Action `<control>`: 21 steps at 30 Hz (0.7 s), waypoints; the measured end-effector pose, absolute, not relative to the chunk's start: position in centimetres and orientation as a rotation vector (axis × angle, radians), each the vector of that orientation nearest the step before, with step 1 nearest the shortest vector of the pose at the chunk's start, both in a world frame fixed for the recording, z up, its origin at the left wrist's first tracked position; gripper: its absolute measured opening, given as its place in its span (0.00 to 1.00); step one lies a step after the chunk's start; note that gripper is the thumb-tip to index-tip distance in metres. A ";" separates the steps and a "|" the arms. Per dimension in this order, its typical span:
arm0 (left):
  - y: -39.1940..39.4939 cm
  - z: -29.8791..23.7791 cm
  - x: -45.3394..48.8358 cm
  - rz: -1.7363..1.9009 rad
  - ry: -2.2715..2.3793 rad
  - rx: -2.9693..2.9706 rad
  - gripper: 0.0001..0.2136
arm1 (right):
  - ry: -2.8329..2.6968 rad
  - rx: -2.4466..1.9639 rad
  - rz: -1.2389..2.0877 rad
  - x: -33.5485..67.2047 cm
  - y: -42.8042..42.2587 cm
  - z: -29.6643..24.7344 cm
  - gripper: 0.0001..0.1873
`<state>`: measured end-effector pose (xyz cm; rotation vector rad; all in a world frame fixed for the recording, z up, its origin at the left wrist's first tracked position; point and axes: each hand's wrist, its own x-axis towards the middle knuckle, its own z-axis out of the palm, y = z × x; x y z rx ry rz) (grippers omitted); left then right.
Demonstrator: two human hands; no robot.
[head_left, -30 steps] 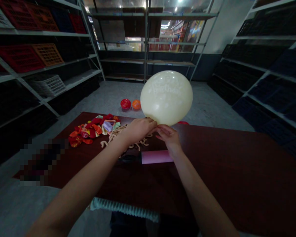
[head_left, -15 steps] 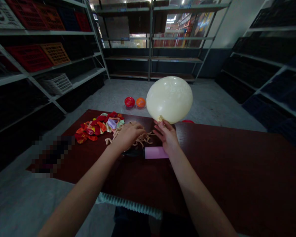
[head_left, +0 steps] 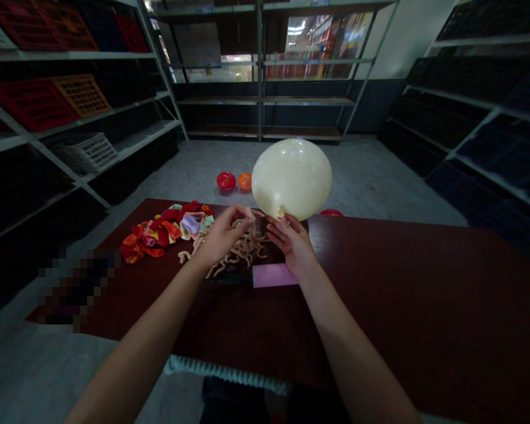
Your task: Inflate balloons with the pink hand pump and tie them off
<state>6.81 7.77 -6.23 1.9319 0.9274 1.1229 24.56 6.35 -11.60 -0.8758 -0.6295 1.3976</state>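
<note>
Balloon (head_left: pixel 291 176) over dark wooden tabletop (head_left: pixel 424 294), shelving racks (head_left: pixel 291 101) all round

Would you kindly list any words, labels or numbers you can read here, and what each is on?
No text is legible.
On the pale cream inflated balloon: faint white print, blurred.
The small tags on the metal shelf edges: too small.
The colourful posters beyond the shelving: blurred.

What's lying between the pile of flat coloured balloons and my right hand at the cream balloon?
In the head view, a heap of pale curly pieces lies there on the table, with the left hand just above it.
</note>
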 end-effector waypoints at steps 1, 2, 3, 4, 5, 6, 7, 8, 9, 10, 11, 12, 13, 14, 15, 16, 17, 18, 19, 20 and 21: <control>7.8 -6.0 7.4 1.203 0.895 1.760 0.04 | -0.638 -0.876 1.394 24.6 6.4 -11.6 0.19; 7.8 -5.8 8.0 1.270 0.858 1.623 0.05 | -0.645 -0.876 1.390 24.6 6.4 -11.7 0.19; 8.0 -5.6 8.6 1.327 0.825 1.524 0.05 | -0.652 -0.878 1.389 24.6 6.3 -11.7 0.19; 8.3 -5.4 9.2 1.370 0.806 1.468 0.05 | -0.655 -0.879 1.389 24.6 6.3 -11.7 0.19; 8.6 -5.1 9.6 1.398 0.798 1.454 0.05 | -0.654 -0.880 1.391 24.6 6.3 -11.7 0.19; 9.0 -4.9 10.0 1.414 0.803 1.475 0.06 | -0.645 -0.880 1.391 24.6 6.3 -11.6 0.19; 9.3 -4.7 10.3 1.419 0.814 1.527 0.06 | -0.632 -0.878 1.392 24.6 6.3 -11.6 0.19; 9.6 -4.5 10.4 1.412 0.829 1.606 0.07 | -0.619 -0.875 1.393 24.5 6.3 -11.6 0.19; 9.8 -4.3 10.4 1.389 0.842 1.708 0.07 | -0.610 -0.873 1.395 24.5 6.3 -11.5 0.19; 9.9 -4.0 10.4 1.351 0.857 1.822 0.07 | -0.606 -0.873 1.395 24.5 6.2 -11.5 0.19; 9.9 -3.8 10.3 1.298 0.875 1.932 0.08 | -0.608 -0.875 1.395 24.5 6.2 -11.5 0.19; 9.8 -3.6 10.2 1.236 0.889 2.023 0.10 | -0.614 -0.878 1.394 24.5 6.2 -11.4 0.19; 9.6 -3.3 10.0 1.174 0.890 2.084 0.13 | -0.621 -0.881 1.394 24.5 6.2 -11.4 0.19; 9.4 -3.1 9.8 1.126 0.876 2.104 0.16 | -0.619 -0.885 1.391 24.5 6.2 -11.4 0.19; 9.2 -3.0 9.7 1.102 0.848 2.083 0.18 | -0.614 -0.888 1.390 24.4 6.2 -11.4 0.19; 9.1 -2.9 9.5 1.101 0.813 2.030 0.19 | -0.607 -0.890 1.389 24.4 6.2 -11.4 0.19; 9.1 -2.8 9.3 1.118 0.782 1.960 0.20 | -0.603 -0.891 1.387 24.4 6.2 -11.4 0.18; 9.2 -2.8 9.1 1.151 0.764 1.884 0.19 | -0.598 -0.893 1.384 24.4 6.2 -11.4 0.18; 9.3 -2.8 9.0 1.192 0.764 1.811 0.16 | -0.593 -0.894 1.380 24.3 6.2 -11.4 0.17; 9.5 -2.8 8.8 1.229 0.777 1.747 0.13 | -0.586 -0.898 1.377 24.3 6.2 -11.4 0.17; 9.6 -2.8 8.6 1.258 0.793 1.693 0.10 | -0.579 -0.902 1.377 24.2 6.2 -11.3 0.17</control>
